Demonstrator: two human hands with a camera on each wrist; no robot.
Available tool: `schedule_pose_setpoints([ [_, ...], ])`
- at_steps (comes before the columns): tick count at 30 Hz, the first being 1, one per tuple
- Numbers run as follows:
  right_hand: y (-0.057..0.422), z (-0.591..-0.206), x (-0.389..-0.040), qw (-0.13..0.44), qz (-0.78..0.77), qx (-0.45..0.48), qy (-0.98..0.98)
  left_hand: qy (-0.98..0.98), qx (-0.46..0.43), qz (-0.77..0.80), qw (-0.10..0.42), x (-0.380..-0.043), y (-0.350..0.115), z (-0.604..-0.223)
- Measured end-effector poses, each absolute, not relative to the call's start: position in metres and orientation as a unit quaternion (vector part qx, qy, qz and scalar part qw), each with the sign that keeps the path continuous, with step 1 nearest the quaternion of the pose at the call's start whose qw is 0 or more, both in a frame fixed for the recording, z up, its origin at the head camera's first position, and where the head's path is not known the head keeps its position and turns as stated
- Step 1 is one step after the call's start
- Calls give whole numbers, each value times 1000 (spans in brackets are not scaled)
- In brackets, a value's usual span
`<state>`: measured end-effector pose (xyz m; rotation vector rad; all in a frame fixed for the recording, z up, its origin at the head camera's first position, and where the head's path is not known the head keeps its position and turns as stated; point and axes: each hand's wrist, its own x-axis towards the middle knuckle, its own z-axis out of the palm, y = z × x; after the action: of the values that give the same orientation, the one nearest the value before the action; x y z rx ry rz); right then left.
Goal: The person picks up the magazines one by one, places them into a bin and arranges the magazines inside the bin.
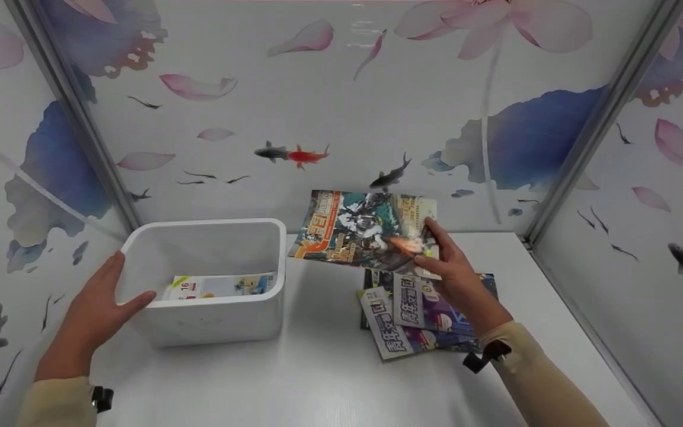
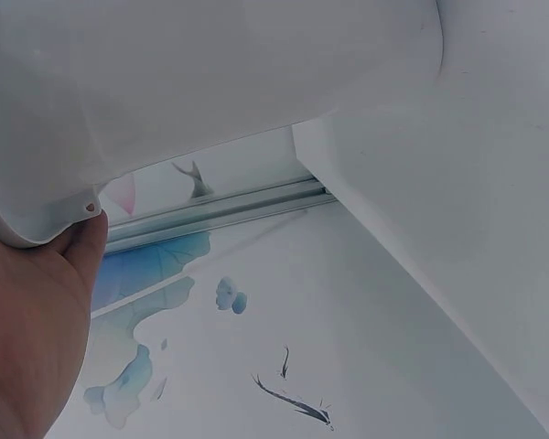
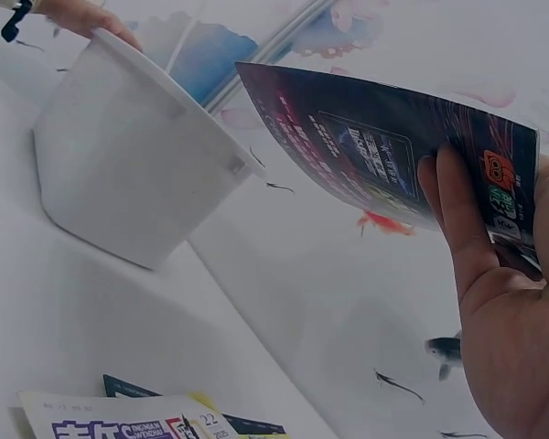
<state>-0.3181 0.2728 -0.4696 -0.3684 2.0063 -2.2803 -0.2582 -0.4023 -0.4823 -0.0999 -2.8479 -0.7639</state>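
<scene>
My left hand (image 1: 93, 308) grips the left rim of a white plastic bin (image 1: 217, 323), thumb over the edge. In the left wrist view the fingers reach under the rim of the bin (image 2: 210, 73). Inside the bin lies a pale magazine (image 1: 223, 287) with a yellow corner. A colourful magazine (image 1: 359, 228) is pinched by its right edge in my right hand (image 1: 463, 281), just right of the bin. Its dark back cover (image 3: 375, 155) shows in the right wrist view, with fingers against it. Below this hand lie several overlapping magazines (image 1: 386, 332), partly hidden by it.
A white table (image 1: 318, 379) carries the bin and the loose magazines. White panels printed with fish, petals and blue leaves stand on three sides, including the back panel (image 1: 341, 107). Metal posts (image 1: 602, 118) join the panels at the corners.
</scene>
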Motion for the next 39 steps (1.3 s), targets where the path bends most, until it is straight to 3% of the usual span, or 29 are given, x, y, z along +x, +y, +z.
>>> schedule_pose_setpoints([
  [39,212,-461,-323,69,-769,-168,612,-960,-34,-262,89,-259,-403,-482],
])
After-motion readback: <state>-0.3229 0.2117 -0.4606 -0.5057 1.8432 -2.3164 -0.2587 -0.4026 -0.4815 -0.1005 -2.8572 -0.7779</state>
